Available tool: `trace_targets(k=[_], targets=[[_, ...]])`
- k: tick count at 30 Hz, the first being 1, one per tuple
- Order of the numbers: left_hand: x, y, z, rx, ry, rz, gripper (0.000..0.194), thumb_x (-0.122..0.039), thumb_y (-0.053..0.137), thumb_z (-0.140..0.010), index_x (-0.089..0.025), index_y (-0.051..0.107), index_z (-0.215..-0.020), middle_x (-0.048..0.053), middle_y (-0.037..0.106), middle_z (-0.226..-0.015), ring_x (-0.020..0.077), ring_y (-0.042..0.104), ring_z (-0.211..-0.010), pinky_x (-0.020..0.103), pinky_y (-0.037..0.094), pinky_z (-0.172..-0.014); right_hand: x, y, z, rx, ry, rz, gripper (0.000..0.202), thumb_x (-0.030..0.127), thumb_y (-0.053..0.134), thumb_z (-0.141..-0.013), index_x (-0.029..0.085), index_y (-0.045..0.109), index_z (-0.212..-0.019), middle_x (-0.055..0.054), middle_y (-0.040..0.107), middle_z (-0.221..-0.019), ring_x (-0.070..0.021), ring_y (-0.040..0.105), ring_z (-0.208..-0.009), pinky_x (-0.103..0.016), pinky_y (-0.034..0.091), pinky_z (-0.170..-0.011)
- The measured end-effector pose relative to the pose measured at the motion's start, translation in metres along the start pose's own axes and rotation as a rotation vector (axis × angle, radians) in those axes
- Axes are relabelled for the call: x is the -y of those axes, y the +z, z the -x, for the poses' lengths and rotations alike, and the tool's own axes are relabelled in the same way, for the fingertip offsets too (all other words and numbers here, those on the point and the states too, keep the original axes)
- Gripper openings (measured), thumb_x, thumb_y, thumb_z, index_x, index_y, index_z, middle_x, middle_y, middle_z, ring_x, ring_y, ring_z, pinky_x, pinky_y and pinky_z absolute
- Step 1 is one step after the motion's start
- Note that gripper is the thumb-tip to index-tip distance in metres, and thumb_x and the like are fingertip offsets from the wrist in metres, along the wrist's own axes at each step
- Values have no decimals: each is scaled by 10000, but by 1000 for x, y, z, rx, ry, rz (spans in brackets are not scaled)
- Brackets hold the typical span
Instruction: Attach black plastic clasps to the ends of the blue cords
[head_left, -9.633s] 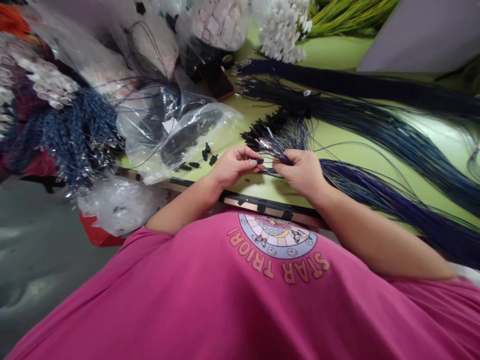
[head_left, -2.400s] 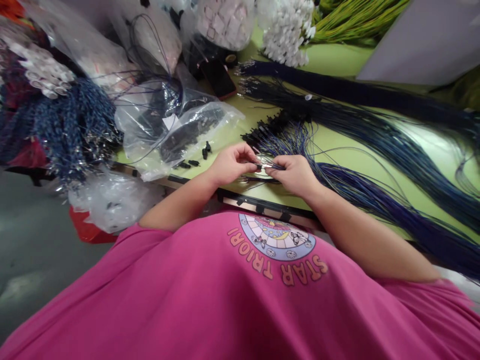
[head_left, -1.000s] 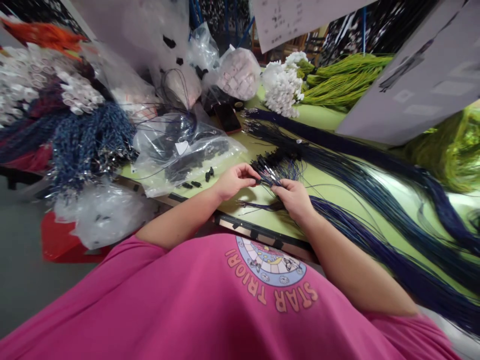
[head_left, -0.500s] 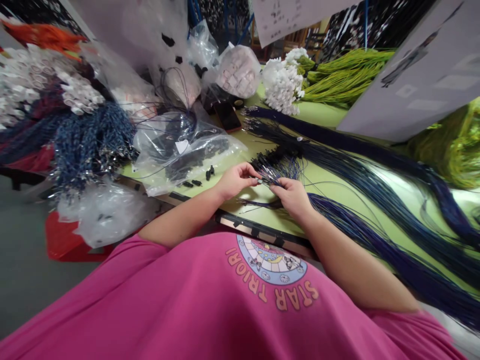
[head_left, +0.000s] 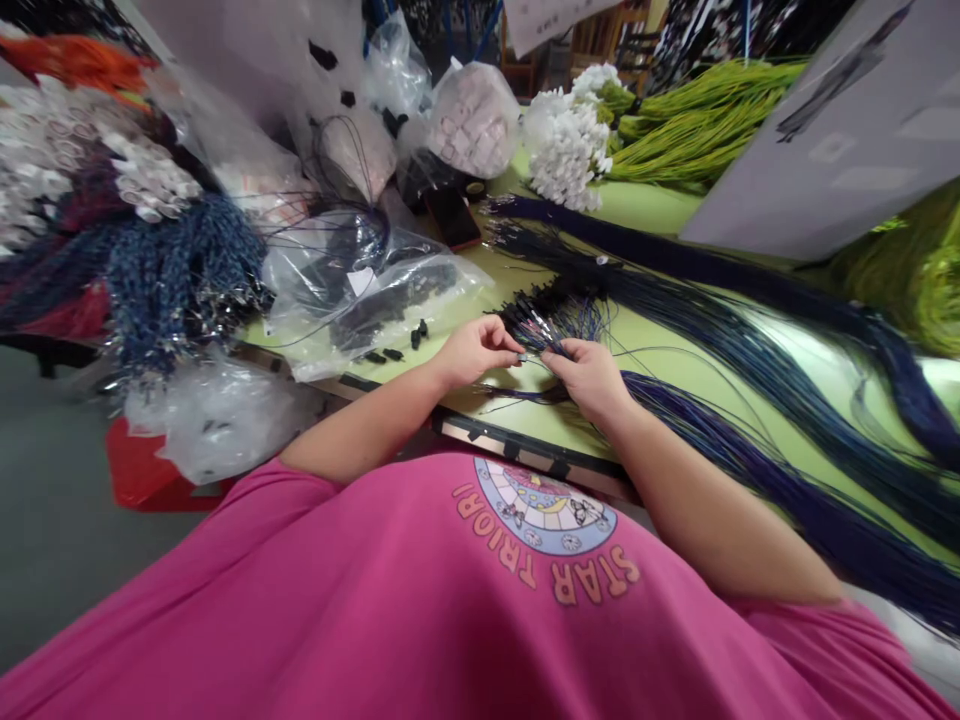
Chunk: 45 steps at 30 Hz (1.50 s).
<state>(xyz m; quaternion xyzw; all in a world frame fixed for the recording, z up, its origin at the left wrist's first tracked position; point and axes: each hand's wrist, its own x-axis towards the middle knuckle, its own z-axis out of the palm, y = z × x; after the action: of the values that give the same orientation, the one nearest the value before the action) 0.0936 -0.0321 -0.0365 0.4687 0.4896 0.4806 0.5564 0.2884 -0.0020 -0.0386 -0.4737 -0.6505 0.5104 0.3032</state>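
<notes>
My left hand (head_left: 480,352) is closed in a pinch on a small dark connector (head_left: 521,357) whose details are too small to read. Just right of it, my right hand (head_left: 592,378) pinches thin wire ends that come from the bundle of dark blue wires (head_left: 697,440). A short gap lies between the two sets of fingertips. Behind them is a heap of wires with black connectors (head_left: 547,305). Several loose black connectors (head_left: 416,335) lie left of my left hand.
A clear plastic bag (head_left: 382,300) of black parts lies at left, a phone (head_left: 452,217) behind it. More dark wire bundles (head_left: 735,300) cross the green table (head_left: 637,228) at right. White connectors (head_left: 566,150) with yellow-green wires stand behind. The table's taped front edge (head_left: 517,445) is near my body.
My fingertips have moved slightly apart, and the thing in my left fingers now shows more clearly. The whole view has shifted a little. Both hands keep their pinches.
</notes>
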Motion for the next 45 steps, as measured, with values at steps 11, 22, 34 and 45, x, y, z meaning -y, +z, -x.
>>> trace_targets(k=[11, 22, 34, 45], targets=[[8, -3, -4, -12, 115, -26, 416, -161, 802, -588, -159, 392, -659, 28, 727, -791, 118, 667, -746, 273, 510, -722, 2, -1, 3, 70, -16, 39, 228, 368, 621, -717, 148, 595, -659, 51, 421, -582, -86, 327, -568, -261, 275, -567], [13, -2, -5, 58, 116, -18, 436, -181, 826, -553, -152, 396, -618, 18, 715, -742, 127, 676, -746, 262, 511, -704, 0, 3, 3, 123, 3, 26, 238, 376, 615, -727, 148, 590, -661, 60, 396, -562, -76, 305, -544, -256, 257, -545], [13, -5, -6, 104, 34, 45, 459, -171, 823, -550, -160, 372, -637, 27, 724, -747, 125, 676, -653, 260, 508, -644, 6, 0, 4, 117, -26, 55, 246, 372, 619, -726, 159, 550, -625, 57, 390, -566, -78, 310, -549, -261, 264, -558], [11, 7, -5, -15, 112, 51, 408, -120, 756, -559, -169, 356, -621, 7, 725, -737, 117, 663, -730, 264, 510, -698, 3, 5, 4, 77, -13, 40, 245, 389, 622, -708, 157, 581, -640, 51, 400, -559, -88, 313, -553, -268, 256, -555]])
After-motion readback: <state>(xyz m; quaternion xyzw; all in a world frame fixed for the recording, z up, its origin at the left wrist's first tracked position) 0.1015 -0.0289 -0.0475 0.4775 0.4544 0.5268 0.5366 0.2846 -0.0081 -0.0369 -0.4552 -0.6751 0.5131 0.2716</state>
